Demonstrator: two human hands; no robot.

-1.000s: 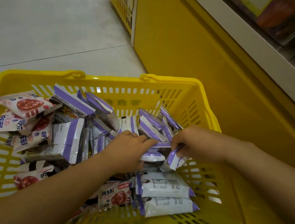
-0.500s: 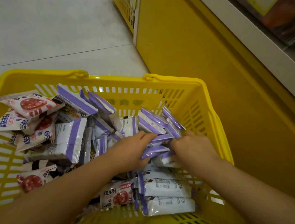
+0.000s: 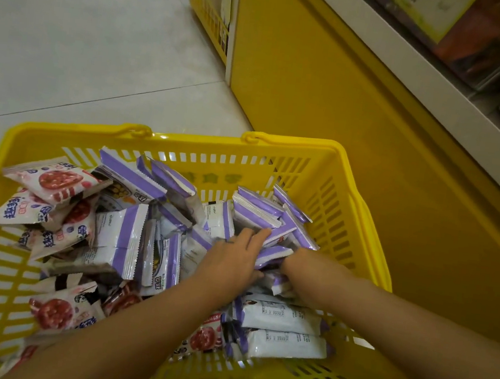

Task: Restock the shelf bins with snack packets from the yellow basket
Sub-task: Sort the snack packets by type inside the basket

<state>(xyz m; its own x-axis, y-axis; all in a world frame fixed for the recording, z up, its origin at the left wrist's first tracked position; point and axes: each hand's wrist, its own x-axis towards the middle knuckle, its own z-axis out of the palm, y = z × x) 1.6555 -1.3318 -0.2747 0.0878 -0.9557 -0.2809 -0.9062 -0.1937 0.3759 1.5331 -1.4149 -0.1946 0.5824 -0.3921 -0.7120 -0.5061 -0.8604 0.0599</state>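
My right hand is buried to the knuckles under the purple packets. Its fingers are out of sight, so I cannot tell whether they grip anything. My left hand hides its own palm and whatever lies beneath it, so its hold is unclear too. My forearms cover several packets. The yellow basket runs off the left and bottom edges. The shelf bins at upper right are cut off and blurred, their contents only orange and dark smears. Small print on the white packets is unreadable.
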